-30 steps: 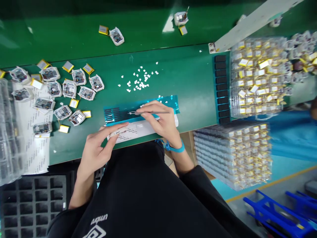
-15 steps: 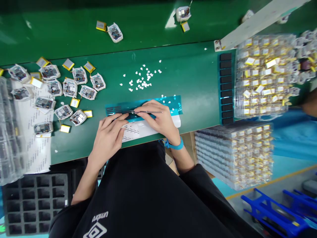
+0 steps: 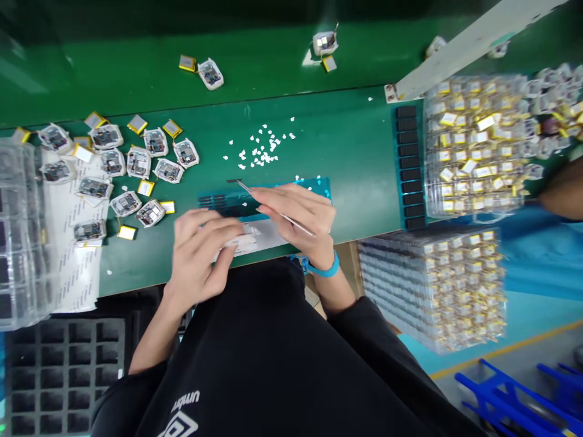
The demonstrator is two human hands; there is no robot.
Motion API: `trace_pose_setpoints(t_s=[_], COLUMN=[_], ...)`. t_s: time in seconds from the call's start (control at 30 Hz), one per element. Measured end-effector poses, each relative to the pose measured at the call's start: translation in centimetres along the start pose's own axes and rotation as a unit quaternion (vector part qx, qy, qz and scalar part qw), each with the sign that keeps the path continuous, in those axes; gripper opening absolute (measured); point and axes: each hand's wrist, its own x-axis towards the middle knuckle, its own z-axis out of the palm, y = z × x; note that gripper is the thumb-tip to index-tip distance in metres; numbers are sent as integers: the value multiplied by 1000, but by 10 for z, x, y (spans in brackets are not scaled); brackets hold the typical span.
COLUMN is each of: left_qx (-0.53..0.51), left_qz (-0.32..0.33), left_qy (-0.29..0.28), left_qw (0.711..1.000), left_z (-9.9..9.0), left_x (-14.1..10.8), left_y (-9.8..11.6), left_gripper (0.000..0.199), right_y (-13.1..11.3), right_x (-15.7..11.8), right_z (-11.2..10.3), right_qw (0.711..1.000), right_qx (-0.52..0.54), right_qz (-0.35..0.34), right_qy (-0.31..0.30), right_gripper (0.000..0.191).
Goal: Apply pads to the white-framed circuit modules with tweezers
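Observation:
My right hand (image 3: 298,215) is closed on slim metal tweezers (image 3: 245,187). A small black strip (image 3: 234,180) sits at their tip, above the blue film (image 3: 321,188) that carries more black strips (image 3: 212,201). My left hand (image 3: 200,249), blurred by motion, has its thumb and fingers bent together at the left end of a white printed sheet (image 3: 268,238). That end looks raised and smeared between the fingers. Small white stickers (image 3: 262,149) lie scattered on the green table beyond the hands.
Opened white watch housings (image 3: 139,162) with yellow-edged batteries (image 3: 146,187) cluster at left, beside clear plastic trays (image 3: 22,243). At right stand a row of black blocks (image 3: 409,162) and a battery-filled tray (image 3: 473,152). Stacked trays (image 3: 432,285) stand below. Another person's arm (image 3: 562,191) shows far right.
My right hand's tweezers have swung up off the blue film, with a black strip at their tip. My left hand has shifted onto the white sheet's end, which now looks lifted.

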Motion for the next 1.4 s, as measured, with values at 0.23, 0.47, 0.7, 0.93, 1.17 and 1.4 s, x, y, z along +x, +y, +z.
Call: trace_pose_setpoints(t_s=[0.23, 0.47, 0.7, 0.93, 1.17, 1.4], left_qx=[-397, -429, -435, -419, -420, -411], left_qz=[-330, -392, -435, -430, -426, -432], left_qy=[312, 188, 231, 248, 232, 218], left_qw=[798, 792, 754, 760, 767, 773], left_z=[-8, 4, 14, 6, 5, 5], left_x=[17, 9, 17, 22, 19, 17], left_y=[-16, -5, 1, 7, 10, 12], left_gripper=[29, 27, 28, 34, 33, 35], right_y=[-22, -46, -56, -57, -56, -49], right_x=[-4, -4, -2, 4, 4, 4], right_z=[-8, -12, -22, -29, -26, -22], right_qw=[995, 997, 993, 986, 986, 980], right_qx=[57, 53, 21, -9, -28, -49], right_qz=[68, 5, -25, -95, -87, -146], right_qy=[35, -56, -110, -134, -139, -124], right_gripper=[27, 24, 20, 11, 17, 12])
